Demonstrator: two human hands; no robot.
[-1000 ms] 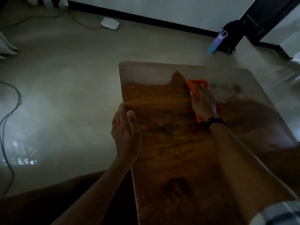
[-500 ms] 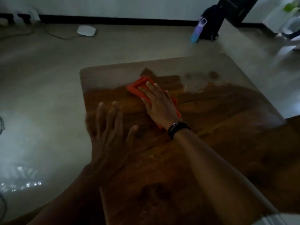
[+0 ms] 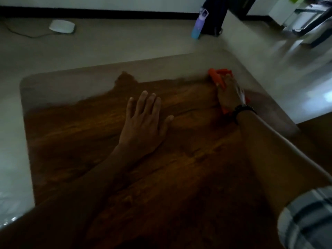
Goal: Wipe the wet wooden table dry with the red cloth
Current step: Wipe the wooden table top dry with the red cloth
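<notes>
Wooden table (image 3: 71, 141), sheen along its far edge: flat right hand (image 3: 229, 95) presses the bunched red cloth (image 3: 217, 77); left hand (image 3: 143, 121) splayed flat.

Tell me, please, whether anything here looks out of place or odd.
Nothing looks damaged. A pale sheen covers the far strip of the table, wet film or glare; the red cloth lies bunched under the right hand.

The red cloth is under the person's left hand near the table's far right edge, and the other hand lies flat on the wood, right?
Not quite. The head view shows the red cloth under the right hand, not the left. It is the left hand that lies flat on the wooden table.
</notes>
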